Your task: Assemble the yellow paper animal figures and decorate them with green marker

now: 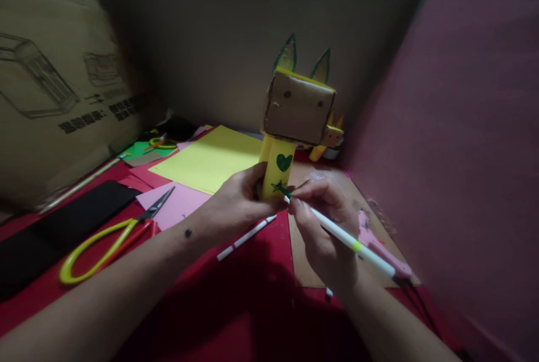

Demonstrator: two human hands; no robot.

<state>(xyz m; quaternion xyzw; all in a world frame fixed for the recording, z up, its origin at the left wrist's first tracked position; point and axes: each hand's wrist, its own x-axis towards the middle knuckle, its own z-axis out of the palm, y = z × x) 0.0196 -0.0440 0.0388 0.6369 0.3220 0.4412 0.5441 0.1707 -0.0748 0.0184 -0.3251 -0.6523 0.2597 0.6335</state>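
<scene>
My left hand is wrapped round the yellow tube body of a cardboard animal figure, keeping it upright. Its boxy head has two dot eyes and two pointed ears edged in green. A green heart is drawn on the body, and a green star shape lies below it. In my right hand is a white marker with a yellow-green band, pinched between thumb and fingers. The marker's tip is at the star, close to my left thumb; exact contact is hard to make out.
Yellow-handled scissors, a black phone-like slab and yellow paper lie left. Another white marker rests in front. A pink glue gun lies on a cardboard sheet. Behind stands a smaller figure; a pink wall bounds the right.
</scene>
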